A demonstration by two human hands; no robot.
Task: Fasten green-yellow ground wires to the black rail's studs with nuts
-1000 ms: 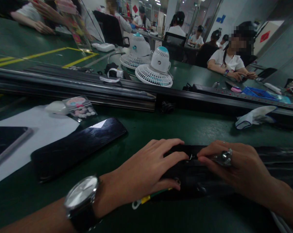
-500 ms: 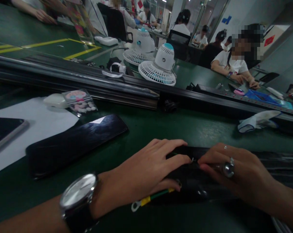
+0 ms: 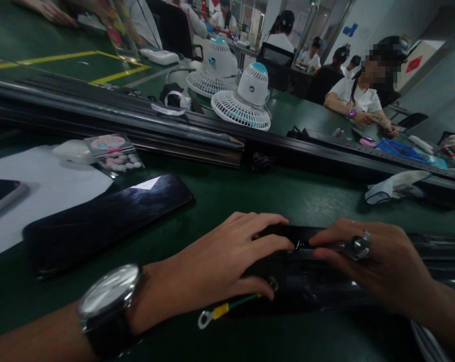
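My left hand (image 3: 237, 259) lies with fingers spread across a long black glossy part (image 3: 298, 281) on the table. Its index fingertip rests by a small shiny spot on the part, and its thumb lies at the near side. A green wire with a yellow sleeve and a metal ring terminal (image 3: 205, 319) sticks out below that thumb. My right hand (image 3: 378, 256) is closed in a pinch just right of the left fingertips, over the same part. Something thin with a rounded silvery piece shows between its fingers; its kind is unclear.
A dark flat case (image 3: 110, 221) lies left, near white paper (image 3: 42, 186) and a sweets packet (image 3: 116, 153). Black rails (image 3: 155, 133) cross behind. Two white fans (image 3: 242, 108) stand beyond. A glove (image 3: 395, 187) lies right; a co-worker (image 3: 359, 98) sits behind it.
The view has shifted slightly, so the background sits a little further left and up. My right hand has tilted, its pinch still at the black part. My left hand keeps its place.
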